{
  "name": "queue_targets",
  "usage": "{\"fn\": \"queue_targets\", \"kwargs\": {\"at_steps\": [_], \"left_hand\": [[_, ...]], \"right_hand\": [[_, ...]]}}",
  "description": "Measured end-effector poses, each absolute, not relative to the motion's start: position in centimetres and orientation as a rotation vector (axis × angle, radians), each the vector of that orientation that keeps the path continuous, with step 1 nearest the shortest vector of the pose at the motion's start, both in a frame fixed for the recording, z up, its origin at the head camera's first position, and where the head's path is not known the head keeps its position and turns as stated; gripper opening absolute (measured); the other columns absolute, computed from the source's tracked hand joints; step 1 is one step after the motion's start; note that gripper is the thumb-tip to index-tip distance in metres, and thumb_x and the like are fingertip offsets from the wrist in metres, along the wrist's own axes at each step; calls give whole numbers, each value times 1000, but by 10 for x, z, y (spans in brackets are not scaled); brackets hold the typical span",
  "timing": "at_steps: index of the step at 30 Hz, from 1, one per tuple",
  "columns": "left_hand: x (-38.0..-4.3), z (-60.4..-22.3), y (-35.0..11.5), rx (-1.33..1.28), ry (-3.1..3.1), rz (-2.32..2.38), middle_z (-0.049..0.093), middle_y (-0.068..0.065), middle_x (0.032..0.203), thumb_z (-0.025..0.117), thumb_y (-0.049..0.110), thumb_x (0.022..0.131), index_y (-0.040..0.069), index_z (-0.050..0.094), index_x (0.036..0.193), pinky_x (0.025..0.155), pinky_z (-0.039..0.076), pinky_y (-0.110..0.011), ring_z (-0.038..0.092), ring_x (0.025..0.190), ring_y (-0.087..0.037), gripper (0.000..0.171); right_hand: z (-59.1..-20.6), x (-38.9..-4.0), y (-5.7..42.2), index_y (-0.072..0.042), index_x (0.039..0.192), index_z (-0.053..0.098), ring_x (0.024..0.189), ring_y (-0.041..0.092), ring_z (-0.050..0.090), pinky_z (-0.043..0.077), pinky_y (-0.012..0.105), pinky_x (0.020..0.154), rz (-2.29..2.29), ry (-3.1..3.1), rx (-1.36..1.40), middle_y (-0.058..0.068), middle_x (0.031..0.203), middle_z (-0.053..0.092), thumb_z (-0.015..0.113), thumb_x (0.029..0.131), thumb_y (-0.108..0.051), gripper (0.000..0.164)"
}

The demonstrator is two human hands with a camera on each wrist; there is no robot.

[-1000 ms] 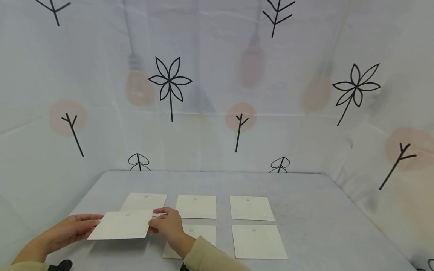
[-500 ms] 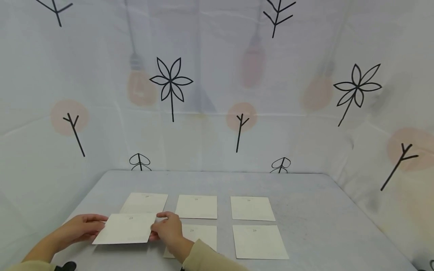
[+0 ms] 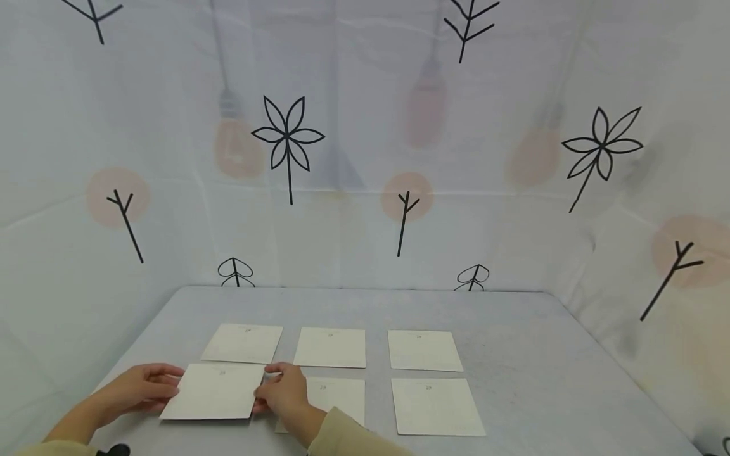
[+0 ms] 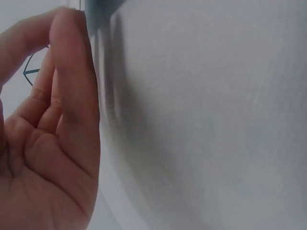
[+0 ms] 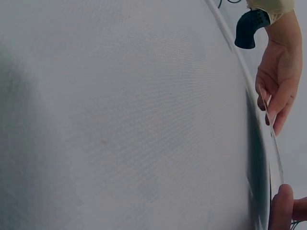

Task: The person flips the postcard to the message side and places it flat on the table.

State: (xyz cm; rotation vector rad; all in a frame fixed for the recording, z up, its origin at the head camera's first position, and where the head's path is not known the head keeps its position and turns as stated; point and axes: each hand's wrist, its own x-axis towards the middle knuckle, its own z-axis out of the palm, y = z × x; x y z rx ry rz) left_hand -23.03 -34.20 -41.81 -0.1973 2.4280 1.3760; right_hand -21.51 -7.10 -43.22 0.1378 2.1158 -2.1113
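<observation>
In the head view a pale card (image 3: 213, 396) with a small mark near its top edge is held nearly flat, low over the table, its near edge casting a shadow. My left hand (image 3: 139, 389) pinches its left edge; the right wrist view shows that same hand (image 5: 281, 72) with thumb and fingers on the thin card edge (image 5: 277, 153). At the card's right edge my right hand (image 3: 286, 394) grips it between thumb and fingers. A front-row card (image 3: 344, 396) lies partly hidden behind my right hand and sleeve.
Behind the held card lies another pale card (image 3: 244, 343). To its right are a middle card (image 3: 331, 348) and a right card (image 3: 425, 350), with one more (image 3: 436, 407) in front. The grey-white tabletop (image 3: 525, 373) meets a patterned curtain (image 3: 342, 240).
Both hands have lowered the held card toward the table and brought it slightly right and nearer. The card behind it now shows almost fully. The other cards have stayed put.
</observation>
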Motion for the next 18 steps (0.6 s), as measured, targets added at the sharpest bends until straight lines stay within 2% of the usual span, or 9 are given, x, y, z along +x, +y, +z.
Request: {"fn": "queue_targets", "kwargs": {"at_steps": [5,18], "left_hand": [[-231,-422,-337,-254,2453,1335,63,-7,92,73,10,79,-12,50,118,68,54,-34,61,77,-19,50],[-228,-422,-331,-256,2557,1224,60,-2,78,73,8,77,-9,56,111,59,52,-30,59,66,-15,42]], "right_hand": [[-434,-213,-70,-3,97,62,42,15,60,51,24,43,-2053,2147,144,6,65,55,68,67,15,35],[-435,-213,-69,-1,99,63,47,20,63,51,22,46,-1917,2246,118,4,64,56,68,65,14,38]]}}
